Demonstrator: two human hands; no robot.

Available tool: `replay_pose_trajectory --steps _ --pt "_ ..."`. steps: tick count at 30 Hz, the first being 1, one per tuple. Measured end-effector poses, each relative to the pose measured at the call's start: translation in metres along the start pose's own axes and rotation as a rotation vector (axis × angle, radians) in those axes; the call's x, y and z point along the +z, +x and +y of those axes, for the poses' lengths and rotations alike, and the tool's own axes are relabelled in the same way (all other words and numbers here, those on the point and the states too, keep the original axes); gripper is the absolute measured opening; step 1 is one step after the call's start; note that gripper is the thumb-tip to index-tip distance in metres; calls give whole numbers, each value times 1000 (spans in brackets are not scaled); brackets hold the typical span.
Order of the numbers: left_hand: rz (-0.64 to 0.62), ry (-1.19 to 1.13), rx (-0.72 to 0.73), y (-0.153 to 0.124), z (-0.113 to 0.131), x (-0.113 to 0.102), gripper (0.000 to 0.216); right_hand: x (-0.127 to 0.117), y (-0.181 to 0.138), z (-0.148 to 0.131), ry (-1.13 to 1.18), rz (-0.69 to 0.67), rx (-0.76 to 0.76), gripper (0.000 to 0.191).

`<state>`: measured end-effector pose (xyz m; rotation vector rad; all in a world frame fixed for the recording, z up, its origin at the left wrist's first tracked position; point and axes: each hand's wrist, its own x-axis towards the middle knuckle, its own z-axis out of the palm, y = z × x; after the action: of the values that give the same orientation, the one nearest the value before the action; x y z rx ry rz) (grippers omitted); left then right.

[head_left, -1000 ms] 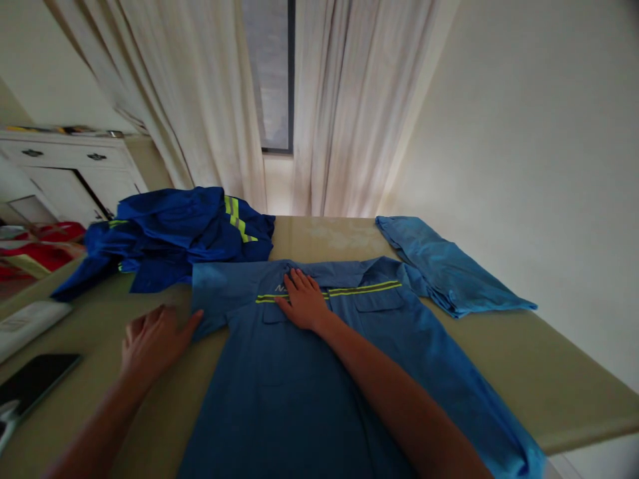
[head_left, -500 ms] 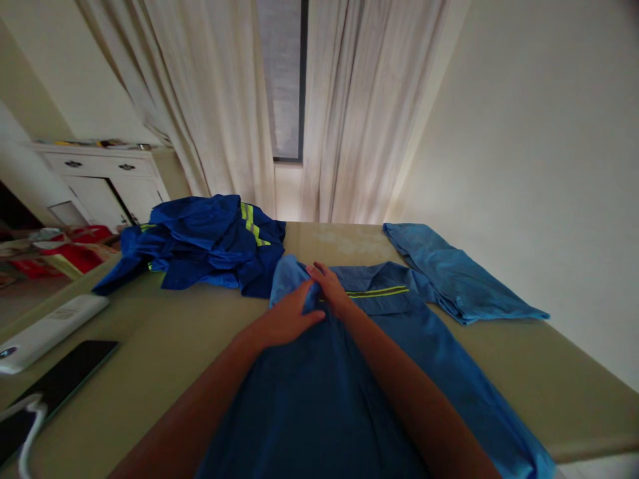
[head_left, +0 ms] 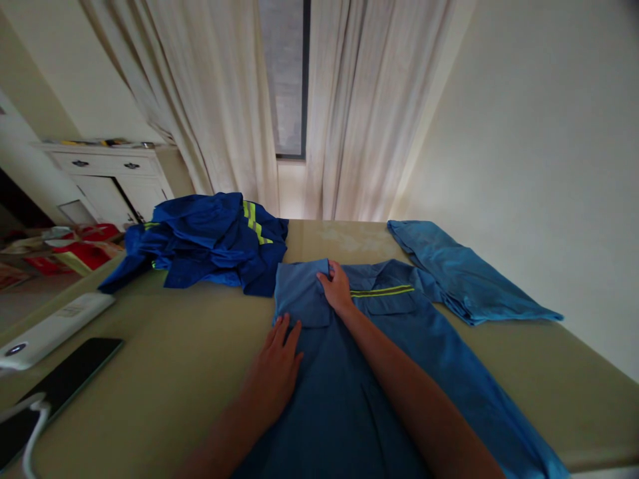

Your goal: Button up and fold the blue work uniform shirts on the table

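Observation:
A blue work jacket [head_left: 339,392] lies spread on the table in front of me, with a yellow double stripe above a pocket flap. On its left side a section [head_left: 302,293] is turned over into a flat, squarish fold. My right hand [head_left: 337,287] pinches the fold's upper right edge between thumb and fingers. Lower down, my left hand [head_left: 277,366] lies with fingers stretched out, their tips touching the fold's lower left corner. My forearms hide part of the jacket.
A crumpled dark blue garment [head_left: 210,243] with reflective strips lies at the back left. Folded blue cloth [head_left: 469,276] rests at the back right, touching the jacket. A white device [head_left: 60,326] and a phone [head_left: 74,376] with a white cable lie on the table [head_left: 164,379] at left.
My left hand has moved down and towards me from beside the right hand, and its fingers have straightened. The bunched cloth at the jacket's upper left now lies as a flat fold.

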<state>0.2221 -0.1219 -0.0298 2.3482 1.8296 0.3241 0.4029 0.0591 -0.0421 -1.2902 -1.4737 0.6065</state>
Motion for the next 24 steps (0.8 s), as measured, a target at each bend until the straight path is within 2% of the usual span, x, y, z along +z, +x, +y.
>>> replay_pose_trajectory --steps 2,5,10,12,14,17,20,22,24 --pt "30 38 -40 -9 5 -6 55 -4 3 -10 39 -14 -66 41" --pt "24 106 -178 -15 0 -21 46 -3 14 -23 124 -64 -132 42" --pt "-58 32 -346 -8 -29 -43 36 19 36 -20 -52 -100 132 49" --pt "-73 26 -416 -9 -38 -46 37 27 41 -16 -73 -110 153 42" --pt "-83 46 -463 -11 -40 -47 39 31 43 -13 -74 -106 108 36" --pt "-41 97 -399 -8 -34 -47 35 30 39 -11 -121 -79 62 35" --pt "27 172 -169 9 -30 -49 37 26 31 -10 -172 -94 55 37" --pt "3 211 -46 24 -32 -51 46 24 28 -11 -206 -113 50 42" --pt "-70 214 -3 34 -36 -55 47 19 28 -14 -237 -102 34 45"
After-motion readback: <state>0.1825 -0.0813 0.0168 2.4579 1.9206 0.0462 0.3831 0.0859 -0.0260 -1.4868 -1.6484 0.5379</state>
